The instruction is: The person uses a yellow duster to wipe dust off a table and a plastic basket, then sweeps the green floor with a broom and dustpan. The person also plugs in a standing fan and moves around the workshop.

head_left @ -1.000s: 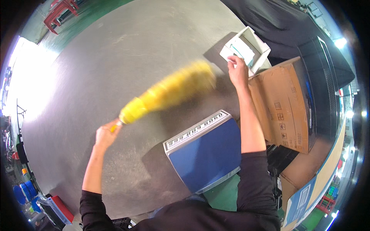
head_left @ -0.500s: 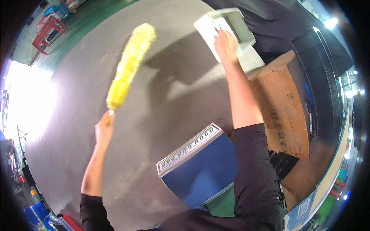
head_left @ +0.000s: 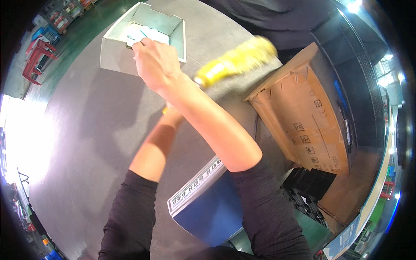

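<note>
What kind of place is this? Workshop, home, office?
Probably a workshop or warehouse: green, painted-looking floor, large dark worktable, and a big open cardboard carton beside it. Can't tell which from this view.

white glare covers the left edge of the smooth grey table (head_left: 86, 182); small white lamps (head_left: 354, 6) shine at the right. a soft shadow lies near the open white cardboard box (head_left: 117, 58). the fluffy yellow duster (head_left: 236, 60) is blurred, and edges bend near the rim.
</note>
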The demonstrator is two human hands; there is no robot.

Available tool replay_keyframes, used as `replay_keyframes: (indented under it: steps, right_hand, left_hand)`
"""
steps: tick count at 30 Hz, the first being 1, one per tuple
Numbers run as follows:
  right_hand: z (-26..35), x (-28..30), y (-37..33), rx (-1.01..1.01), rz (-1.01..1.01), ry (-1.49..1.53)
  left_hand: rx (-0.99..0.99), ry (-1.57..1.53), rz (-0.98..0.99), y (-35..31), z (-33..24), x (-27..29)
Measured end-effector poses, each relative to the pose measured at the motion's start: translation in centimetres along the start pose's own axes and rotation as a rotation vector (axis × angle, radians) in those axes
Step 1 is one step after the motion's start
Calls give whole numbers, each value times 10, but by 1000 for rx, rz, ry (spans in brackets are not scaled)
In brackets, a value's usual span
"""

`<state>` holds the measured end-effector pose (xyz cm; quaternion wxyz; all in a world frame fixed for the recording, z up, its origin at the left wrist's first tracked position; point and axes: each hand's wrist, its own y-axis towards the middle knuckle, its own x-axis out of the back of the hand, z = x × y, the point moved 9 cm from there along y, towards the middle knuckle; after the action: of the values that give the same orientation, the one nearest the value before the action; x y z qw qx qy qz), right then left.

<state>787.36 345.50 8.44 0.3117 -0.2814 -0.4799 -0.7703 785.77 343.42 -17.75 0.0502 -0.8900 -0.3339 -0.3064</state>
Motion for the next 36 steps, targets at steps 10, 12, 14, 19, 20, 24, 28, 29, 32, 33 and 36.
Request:
replay_keyframes:
  steps: [10, 12, 14, 19, 20, 24, 28, 29, 32, 33, 36]
  right_hand:
    - [25, 48, -25, 161, -77, -21]
    - [22, 41, -27, 114, -32, -36]
    - [19, 37, -31, 113, -71, -91]
    - [-37, 0, -37, -95, 1, -246]
    - [-55, 5, -46, -72, -29, -259]
    - [-123, 8, -73, -134, -78, -345]
    - [-171, 15, -105, -235, 31, -477]
    - [-179, 6, -112, -309, 181, -473]
    - [-116, 9, -117, -172, 47, -694]
    - [-91, 5, -123, -68, 38, -549]
    - [-18, -94, -137, -426, 565, 360]
  left_hand:
    - [-80, -71, 126, -45, -34, 50]
    - [-270, 21, 244, -68, -70, 15]
    - [-188, 371, 332, -71, -69, -9]
    - [111, 579, 270, -27, -17, 41]
    - [171, 476, 155, -20, -3, 72]
    - [554, 648, -87, -28, 67, 196]
    - [647, 701, -222, -65, 98, 279]
    - [698, 540, -228, -77, 107, 285]
    - [775, 37, -299, -109, 112, 275]
    - [761, -137, -310, -116, 106, 262]
    - [713, -522, -273, -120, 80, 210]
